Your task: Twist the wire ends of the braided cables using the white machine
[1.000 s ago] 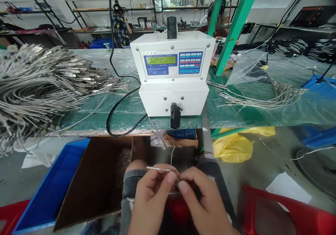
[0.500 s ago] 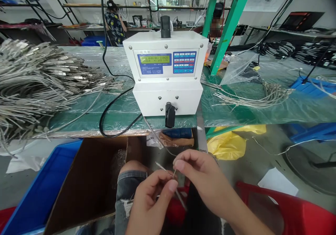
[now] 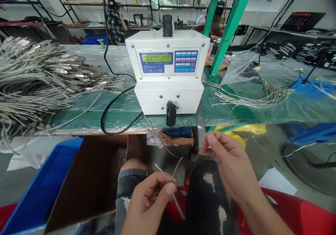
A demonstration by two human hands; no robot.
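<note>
In my left hand (image 3: 151, 200) a thin grey cable (image 3: 179, 208) is pinched between thumb and fingers. Past the fingertips it splits into a straight pale end and a thin strand (image 3: 178, 166) that bends up to the right. My right hand (image 3: 229, 161) is raised apart from the cable, thumb and fingers pressed together. A faint pale bit shows at its fingertips, too blurred to name. Beyond both hands, a white machine (image 3: 168, 96) with a display, a keypad and a black nozzle-like front part (image 3: 171, 114) stands on the bench.
A large heap of cables (image 3: 47, 77) lies on the green bench (image 3: 84, 112) at left, a smaller bundle (image 3: 262, 96) at right. Below are a cardboard box (image 3: 81, 186), a blue bin (image 3: 44, 186) and a red chair (image 3: 296, 214). Two people are at the back.
My right hand has moved up and to the right, away from the cable, its fingers still pinched. The thin strand now stands free above my left hand, which has barely moved.
</note>
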